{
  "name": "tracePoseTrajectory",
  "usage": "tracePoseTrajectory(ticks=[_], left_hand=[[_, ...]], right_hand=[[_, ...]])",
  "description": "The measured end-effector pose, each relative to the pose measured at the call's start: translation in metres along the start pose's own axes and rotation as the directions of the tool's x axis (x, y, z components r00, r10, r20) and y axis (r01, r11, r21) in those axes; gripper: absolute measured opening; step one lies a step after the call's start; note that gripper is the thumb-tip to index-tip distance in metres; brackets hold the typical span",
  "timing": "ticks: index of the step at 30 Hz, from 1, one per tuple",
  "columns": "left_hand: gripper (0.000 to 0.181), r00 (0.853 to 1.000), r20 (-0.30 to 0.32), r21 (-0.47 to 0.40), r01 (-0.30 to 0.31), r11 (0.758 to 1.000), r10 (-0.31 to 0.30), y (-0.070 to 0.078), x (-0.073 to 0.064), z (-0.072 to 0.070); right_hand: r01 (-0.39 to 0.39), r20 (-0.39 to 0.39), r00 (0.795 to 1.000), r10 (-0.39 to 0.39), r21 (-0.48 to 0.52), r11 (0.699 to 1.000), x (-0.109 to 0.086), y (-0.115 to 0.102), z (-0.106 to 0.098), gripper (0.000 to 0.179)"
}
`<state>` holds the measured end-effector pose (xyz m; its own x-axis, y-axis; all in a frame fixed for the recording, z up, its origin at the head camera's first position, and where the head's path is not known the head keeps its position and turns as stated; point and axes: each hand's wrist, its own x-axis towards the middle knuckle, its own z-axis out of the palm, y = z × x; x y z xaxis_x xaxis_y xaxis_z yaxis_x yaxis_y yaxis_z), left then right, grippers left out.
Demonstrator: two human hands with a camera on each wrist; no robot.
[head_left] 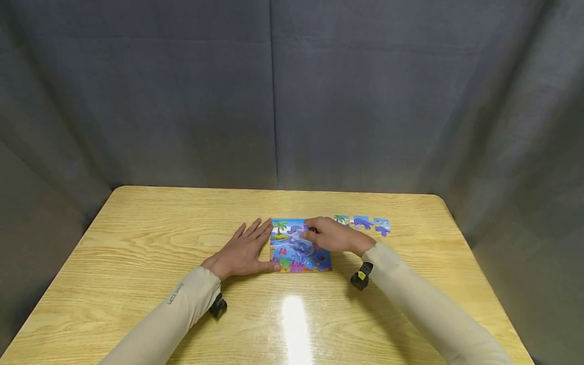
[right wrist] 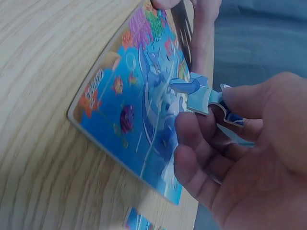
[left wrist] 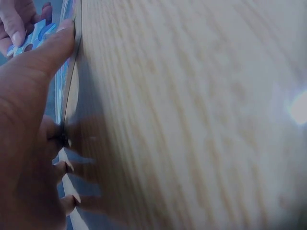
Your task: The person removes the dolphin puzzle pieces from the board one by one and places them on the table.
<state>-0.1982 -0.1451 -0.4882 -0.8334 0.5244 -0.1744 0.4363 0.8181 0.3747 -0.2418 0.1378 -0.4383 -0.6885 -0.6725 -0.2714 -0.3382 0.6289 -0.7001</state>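
Note:
A jigsaw board (head_left: 278, 253) with a colourful sea picture, showing a palm tree, dolphin, crab and coral, lies flat on the table. My left hand (head_left: 242, 253) spreads its straight fingers beside the board's left edge, its thumb touching the lower left corner. Over the board's upper right part, my right hand (head_left: 335, 234) pinches a blue puzzle piece (right wrist: 197, 97) between thumb and fingers. That piece is tilted and seems held just above the board in the right wrist view. From the head view, the right hand covers the board's upper right corner.
Several loose puzzle pieces (head_left: 363, 222) lie in a row to the right of the board, partly behind the right hand. The wooden table (head_left: 159, 228) meets grey curtains (head_left: 182, 111) at its back and sides. Light glares off the table's front middle.

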Motion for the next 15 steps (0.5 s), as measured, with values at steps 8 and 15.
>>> tracePoseTrajectory(ticks=[8, 15], left_hand=[[0.109, 1.0, -0.009, 0.009, -0.012, 1.0, 0.012, -0.001, 0.0, 0.002], [0.11, 1.0, -0.007, 0.004, -0.014, 1.0, 0.014, -0.001, 0.0, 0.0]], right_hand=[[-0.015, -0.032, 0.999, 0.016, 0.017, 1.0, -0.013, 0.012, -0.008, 0.03], [-0.033, -0.048, 0.998, 0.034, 0.021, 0.999, -0.022, 0.016, -0.013, 0.028]])
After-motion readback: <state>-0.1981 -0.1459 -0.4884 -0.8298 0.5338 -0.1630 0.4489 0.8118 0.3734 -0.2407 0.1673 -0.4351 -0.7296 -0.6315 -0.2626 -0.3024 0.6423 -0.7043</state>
